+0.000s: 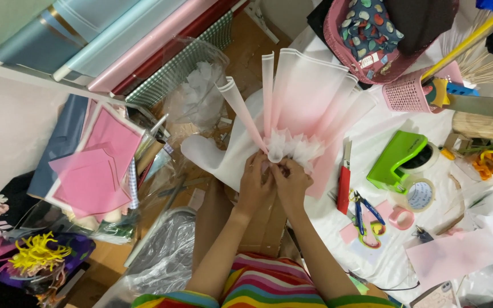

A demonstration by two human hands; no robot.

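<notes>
A fan of pink-to-white wrapping paper (pixel 300 94) spreads upward from a gathered point, with crumpled white tissue (pixel 292 145) bunched at its base. My left hand (pixel 253 185) and my right hand (pixel 292 183) meet just below the tissue, fingers pinched on the gathered bottom of the wrapping paper. Both forearms rise from the bottom of the view, above a rainbow-striped garment (pixel 269 285).
Right of the hands lie a red box cutter (pixel 344 188), scissors (pixel 366 212), a green tape dispenser (pixel 397 159), tape rolls (pixel 420 195) and a pink basket (pixel 409 91). Rolls of wrapping paper (pixel 115 34) lean at the upper left. Pink sheets (pixel 95 171) and yellow pipe cleaners (pixel 38 254) sit left.
</notes>
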